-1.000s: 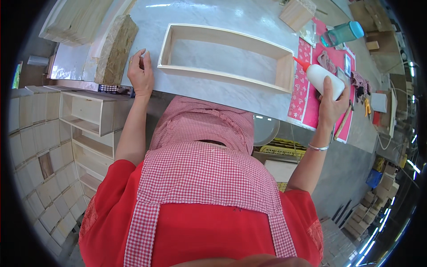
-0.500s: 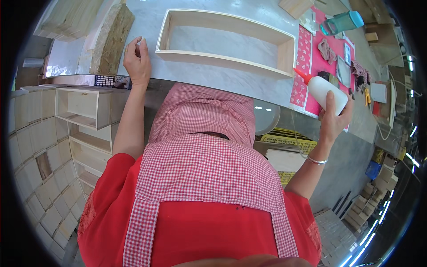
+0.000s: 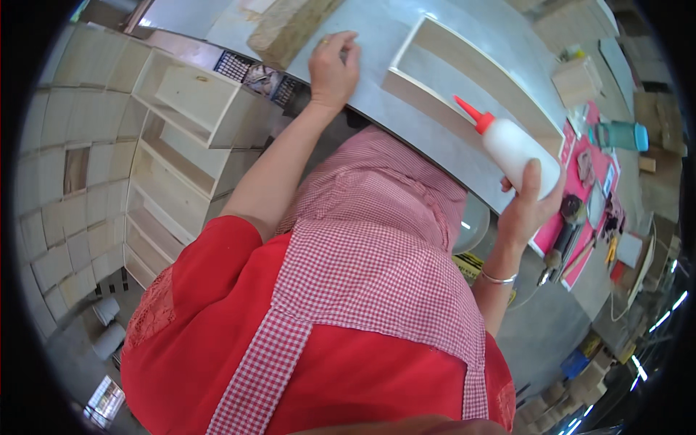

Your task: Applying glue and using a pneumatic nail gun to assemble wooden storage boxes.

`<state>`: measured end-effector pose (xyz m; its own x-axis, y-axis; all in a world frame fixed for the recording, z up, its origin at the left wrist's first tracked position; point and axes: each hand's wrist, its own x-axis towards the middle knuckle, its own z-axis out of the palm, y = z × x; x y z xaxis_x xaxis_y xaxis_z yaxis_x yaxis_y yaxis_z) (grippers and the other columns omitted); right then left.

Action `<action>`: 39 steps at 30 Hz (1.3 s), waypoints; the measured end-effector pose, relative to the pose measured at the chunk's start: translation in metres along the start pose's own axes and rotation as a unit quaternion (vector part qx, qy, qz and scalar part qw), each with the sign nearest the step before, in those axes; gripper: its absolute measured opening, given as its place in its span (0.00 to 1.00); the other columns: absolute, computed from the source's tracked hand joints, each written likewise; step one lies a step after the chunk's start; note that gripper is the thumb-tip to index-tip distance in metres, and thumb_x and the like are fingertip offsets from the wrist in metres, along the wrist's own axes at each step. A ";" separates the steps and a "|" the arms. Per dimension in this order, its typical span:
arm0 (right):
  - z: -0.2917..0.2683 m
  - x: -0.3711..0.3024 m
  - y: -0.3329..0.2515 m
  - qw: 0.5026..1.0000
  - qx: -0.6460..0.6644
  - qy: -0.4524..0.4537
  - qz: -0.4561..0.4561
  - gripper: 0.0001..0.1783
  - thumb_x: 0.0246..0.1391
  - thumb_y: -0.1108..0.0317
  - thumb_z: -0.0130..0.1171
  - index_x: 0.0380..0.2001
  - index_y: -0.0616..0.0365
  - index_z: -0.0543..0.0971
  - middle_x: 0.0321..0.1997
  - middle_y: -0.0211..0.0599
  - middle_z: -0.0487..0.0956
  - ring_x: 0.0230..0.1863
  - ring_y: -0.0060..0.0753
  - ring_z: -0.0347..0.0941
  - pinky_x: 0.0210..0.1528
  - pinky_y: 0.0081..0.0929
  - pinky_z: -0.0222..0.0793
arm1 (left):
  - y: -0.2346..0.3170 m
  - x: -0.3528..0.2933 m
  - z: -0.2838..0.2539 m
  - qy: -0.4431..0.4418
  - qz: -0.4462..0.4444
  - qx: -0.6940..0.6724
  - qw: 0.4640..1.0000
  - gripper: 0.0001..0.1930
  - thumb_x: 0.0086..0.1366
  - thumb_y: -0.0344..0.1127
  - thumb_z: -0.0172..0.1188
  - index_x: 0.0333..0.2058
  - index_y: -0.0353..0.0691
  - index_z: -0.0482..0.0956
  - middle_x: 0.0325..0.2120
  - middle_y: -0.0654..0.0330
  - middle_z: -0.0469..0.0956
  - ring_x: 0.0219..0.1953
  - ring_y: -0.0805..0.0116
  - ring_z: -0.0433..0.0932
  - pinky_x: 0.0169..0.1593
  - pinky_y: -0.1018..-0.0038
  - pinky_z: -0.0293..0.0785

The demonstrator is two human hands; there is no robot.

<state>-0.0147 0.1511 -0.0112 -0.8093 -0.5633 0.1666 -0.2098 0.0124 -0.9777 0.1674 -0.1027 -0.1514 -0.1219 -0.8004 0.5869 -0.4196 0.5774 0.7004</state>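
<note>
In my right hand (image 3: 533, 206) is a white squeeze bottle (image 3: 516, 156) with a red cap and pointed red nozzle. The bottle tilts, its nozzle pointing up and left over the near wall of a pale wooden frame (image 3: 453, 116). Long and rectangular, the frame lies on the grey-white table (image 3: 380, 43); the tabletop shows through it. Left of the frame, apart from it, my left hand (image 3: 335, 72) is over the table's near edge. Its fingers are loosely curled, with a gap at the thumb and nothing seen in them.
A rough-sided block (image 3: 286, 32) lies beyond my left hand. Open wooden boxes (image 3: 181, 101) are stacked at the left. On the right, a pink cloth (image 3: 580, 250) bears a dark tool (image 3: 565, 243) and rags, near a teal bottle (image 3: 616, 136). A small wooden box (image 3: 578, 81) stands farther back.
The view has turned left, so table and frame now slant. The glue-style squeeze bottle has moved left, from beyond the frame's right end to over its near wall. My left hand stays empty.
</note>
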 end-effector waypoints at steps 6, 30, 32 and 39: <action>0.064 0.005 -0.001 0.999 0.000 -0.052 -0.008 0.24 0.56 0.62 0.67 0.49 0.63 0.71 0.40 0.38 0.76 0.32 0.25 0.75 0.24 0.21 0.72 | 0.001 0.000 -0.002 -0.020 -0.003 -0.009 1.000 0.09 0.55 0.28 0.67 0.36 0.39 0.83 0.28 0.58 0.83 0.37 0.60 0.80 0.43 0.69 0.74; -0.013 0.001 -0.003 0.988 -0.148 0.016 -0.045 0.23 0.54 0.62 0.70 0.46 0.63 0.72 0.37 0.36 0.76 0.30 0.22 0.74 0.23 0.18 0.72 | -0.001 0.004 -0.003 -0.026 0.017 0.003 1.000 0.09 0.54 0.29 0.68 0.35 0.38 0.84 0.28 0.60 0.83 0.36 0.65 0.79 0.44 0.71 0.74; -0.026 0.000 0.000 0.986 -0.150 0.032 -0.059 0.22 0.56 0.59 0.68 0.45 0.61 0.73 0.36 0.34 0.77 0.28 0.21 0.74 0.21 0.17 0.69 | -0.001 0.005 -0.004 -0.030 0.018 0.002 0.999 0.09 0.54 0.29 0.69 0.35 0.38 0.84 0.28 0.59 0.83 0.36 0.65 0.80 0.44 0.71 0.74; -0.073 -0.006 0.000 0.980 -0.169 0.094 -0.038 0.23 0.54 0.60 0.70 0.45 0.63 0.73 0.37 0.35 0.77 0.32 0.23 0.75 0.23 0.18 0.73 | -0.002 0.005 -0.002 -0.026 -0.019 -0.021 0.999 0.08 0.54 0.30 0.68 0.34 0.40 0.84 0.27 0.60 0.83 0.38 0.62 0.78 0.45 0.68 0.74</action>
<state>-0.0501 0.2150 -0.0026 -0.8647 -0.4114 0.2882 -0.4168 0.2676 -0.8687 0.1695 -0.1072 -0.1490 -0.1533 -0.8283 0.5389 -0.3860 0.5522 0.7390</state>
